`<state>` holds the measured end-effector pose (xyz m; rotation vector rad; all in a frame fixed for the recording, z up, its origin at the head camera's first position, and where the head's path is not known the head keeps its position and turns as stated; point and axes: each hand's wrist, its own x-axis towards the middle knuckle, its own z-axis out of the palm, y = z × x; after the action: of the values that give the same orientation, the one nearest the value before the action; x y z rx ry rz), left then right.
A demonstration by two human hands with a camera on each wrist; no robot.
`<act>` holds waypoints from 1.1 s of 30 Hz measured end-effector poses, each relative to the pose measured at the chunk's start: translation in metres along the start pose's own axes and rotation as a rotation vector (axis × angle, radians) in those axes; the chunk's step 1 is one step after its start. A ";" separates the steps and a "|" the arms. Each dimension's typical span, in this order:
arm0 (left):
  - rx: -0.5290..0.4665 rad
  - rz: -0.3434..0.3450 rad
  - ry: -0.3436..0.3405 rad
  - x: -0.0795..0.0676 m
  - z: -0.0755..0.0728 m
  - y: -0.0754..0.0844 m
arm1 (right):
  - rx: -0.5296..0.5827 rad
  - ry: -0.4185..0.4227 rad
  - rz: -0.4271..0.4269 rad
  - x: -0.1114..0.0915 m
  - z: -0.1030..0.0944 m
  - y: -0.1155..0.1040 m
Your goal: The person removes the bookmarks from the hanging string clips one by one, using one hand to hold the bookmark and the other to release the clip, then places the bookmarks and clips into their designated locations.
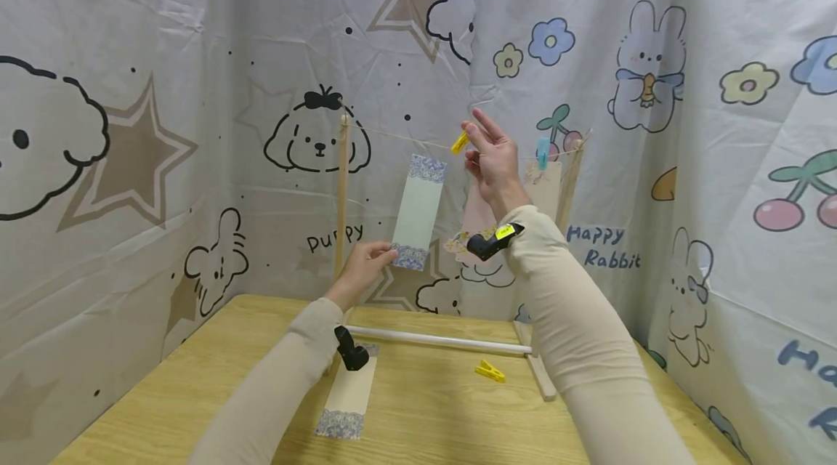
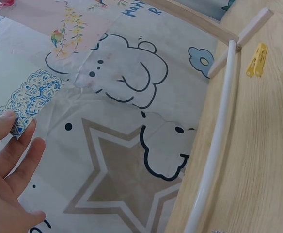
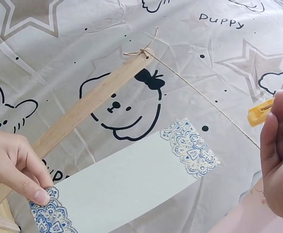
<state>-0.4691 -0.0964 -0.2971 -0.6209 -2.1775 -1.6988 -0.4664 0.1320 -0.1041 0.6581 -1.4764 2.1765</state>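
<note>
My left hand (image 1: 362, 270) pinches a pale green paper strip (image 1: 418, 211) by its lower corner, thumb in front. Blue lace patterns decorate both ends of the strip, and its top edge stands just below a thin string (image 1: 392, 135). In the right wrist view, a gap shows between that edge and the string. Up near the string, my right hand (image 1: 495, 163) holds a yellow clothespin (image 3: 260, 112) between thumb and fingers. Behind the right hand hangs a pink card (image 1: 479, 221) with flowers. A blue clothespin (image 1: 543, 152) holds a cream card (image 1: 546, 192) farther right.
The string runs between a left wooden post (image 1: 342, 196) and a right wooden post (image 1: 570, 185). A white rod (image 1: 445, 340) joins their feet. On the wooden table (image 1: 431, 407) lie another yellow clothespin (image 1: 490, 371) and a cream strip (image 1: 349, 392), partly behind my left wrist.
</note>
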 end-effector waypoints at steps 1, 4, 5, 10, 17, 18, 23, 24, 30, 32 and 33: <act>0.000 0.002 0.002 -0.001 0.000 -0.001 | 0.001 -0.005 0.001 0.000 0.000 -0.001; 0.005 0.001 0.006 -0.003 -0.001 -0.002 | 0.017 -0.014 0.018 -0.002 0.000 -0.002; 0.007 -0.002 0.007 -0.003 -0.001 -0.003 | 0.022 -0.017 0.026 -0.002 0.000 -0.003; 0.009 -0.003 -0.004 -0.005 0.000 -0.003 | 0.038 -0.033 0.052 -0.004 0.002 -0.003; -0.010 -0.019 -0.010 -0.007 0.001 -0.004 | 0.034 -0.050 0.039 -0.007 -0.004 -0.001; -0.006 -0.014 -0.010 -0.007 0.001 -0.004 | 0.036 -0.054 0.037 -0.008 -0.005 0.000; -0.013 -0.003 -0.020 -0.007 0.001 -0.005 | 0.055 -0.059 0.044 -0.010 -0.011 0.000; -0.020 -0.005 -0.022 -0.008 0.001 -0.005 | 0.052 -0.060 0.045 -0.011 -0.012 0.000; -0.040 -0.026 -0.034 -0.014 0.001 -0.006 | 0.014 -0.084 0.054 -0.020 -0.018 0.001; -0.034 -0.032 -0.034 -0.017 0.001 -0.006 | 0.008 -0.091 0.062 -0.023 -0.019 0.002; -0.031 -0.030 -0.035 -0.018 0.001 -0.007 | -0.001 -0.093 0.064 -0.025 -0.020 0.003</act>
<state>-0.4574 -0.0993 -0.3118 -0.6333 -2.1984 -1.7528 -0.4513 0.1480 -0.1279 0.7309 -1.5655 2.2204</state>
